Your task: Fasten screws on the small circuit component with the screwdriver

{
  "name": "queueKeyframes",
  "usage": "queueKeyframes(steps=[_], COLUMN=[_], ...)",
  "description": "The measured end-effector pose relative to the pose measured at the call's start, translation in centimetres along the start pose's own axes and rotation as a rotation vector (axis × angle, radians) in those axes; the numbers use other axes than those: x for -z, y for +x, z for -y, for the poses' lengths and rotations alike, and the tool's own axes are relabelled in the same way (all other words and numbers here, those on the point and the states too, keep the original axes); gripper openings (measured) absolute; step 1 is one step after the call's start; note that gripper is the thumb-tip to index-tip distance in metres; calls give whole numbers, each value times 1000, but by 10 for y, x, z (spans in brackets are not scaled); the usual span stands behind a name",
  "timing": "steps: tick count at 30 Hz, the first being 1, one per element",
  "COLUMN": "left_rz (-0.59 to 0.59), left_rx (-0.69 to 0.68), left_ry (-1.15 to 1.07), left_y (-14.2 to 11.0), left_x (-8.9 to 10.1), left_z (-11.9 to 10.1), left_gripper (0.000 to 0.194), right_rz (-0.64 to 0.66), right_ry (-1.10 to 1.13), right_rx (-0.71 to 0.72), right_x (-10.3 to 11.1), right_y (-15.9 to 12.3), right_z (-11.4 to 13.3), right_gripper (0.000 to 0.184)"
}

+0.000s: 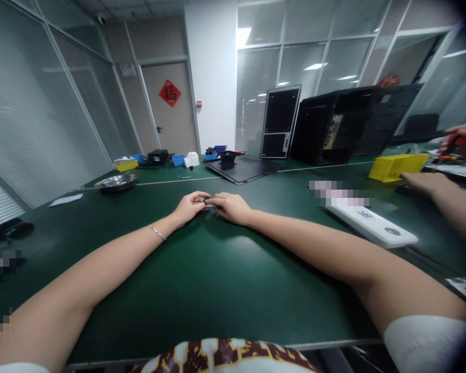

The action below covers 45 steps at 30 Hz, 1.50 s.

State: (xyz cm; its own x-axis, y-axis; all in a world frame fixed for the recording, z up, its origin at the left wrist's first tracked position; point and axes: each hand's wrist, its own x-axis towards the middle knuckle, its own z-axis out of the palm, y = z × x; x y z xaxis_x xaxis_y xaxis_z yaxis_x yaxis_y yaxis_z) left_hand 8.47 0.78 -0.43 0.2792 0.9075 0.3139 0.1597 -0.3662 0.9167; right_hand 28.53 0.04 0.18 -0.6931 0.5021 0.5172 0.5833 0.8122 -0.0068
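Note:
My left hand (pixel 191 207) and my right hand (pixel 233 208) meet over the middle of the green table (pixel 202 290). Their fingertips are closed together around a small thing (pixel 207 202), dark on top with a thin pale edge below. Too little of it shows to tell its kind. The left thumb and fingers pinch it from one side, while the right fingers reach over it from the other. Most of the right fingertips are hidden behind the hand itself.
Behind my hands, a black panel (pixel 241 171) bears a black funnel-like part (pixel 228 159). Left stands a metal bowl (pixel 118 182). To the right are a white power strip (pixel 373 223), a yellow bin (pixel 398 167) and another person's hand (pixel 427 182). Computer cases (pixel 314 129) stand at the back.

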Motion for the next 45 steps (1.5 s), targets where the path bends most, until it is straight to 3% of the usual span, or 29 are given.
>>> queueKeyframes(steps=[6,13,17,22,27,35,45], left_rz=[24,-19,-20,-9,12,23,23], left_rx=[-12,32,39,-49,-94,-127,-171], left_ry=[-13,24,100,236,163,127,252], left_y=[2,4,3,-1,-1,2,1], left_x=[2,3,5,5,3,4,4], left_z=[3,2,0,-4,-2,2,0], left_gripper=[36,33,34,36,31,26,26], right_rz=[-130,-52,-27,1,-10,-120,-74], right_ry=[199,135,157,159,167,189,83], right_rx=[-120,-351,-400,-432,-403,-206,-234], right_x=[-4,-7,-5,-1,-3,-5,-2], right_y=[-1,2,2,2,1,-1,-1], right_z=[-6,-11,-11,-6,-5,-7,-3], right_gripper=[31,28,29,35,38,20,16])
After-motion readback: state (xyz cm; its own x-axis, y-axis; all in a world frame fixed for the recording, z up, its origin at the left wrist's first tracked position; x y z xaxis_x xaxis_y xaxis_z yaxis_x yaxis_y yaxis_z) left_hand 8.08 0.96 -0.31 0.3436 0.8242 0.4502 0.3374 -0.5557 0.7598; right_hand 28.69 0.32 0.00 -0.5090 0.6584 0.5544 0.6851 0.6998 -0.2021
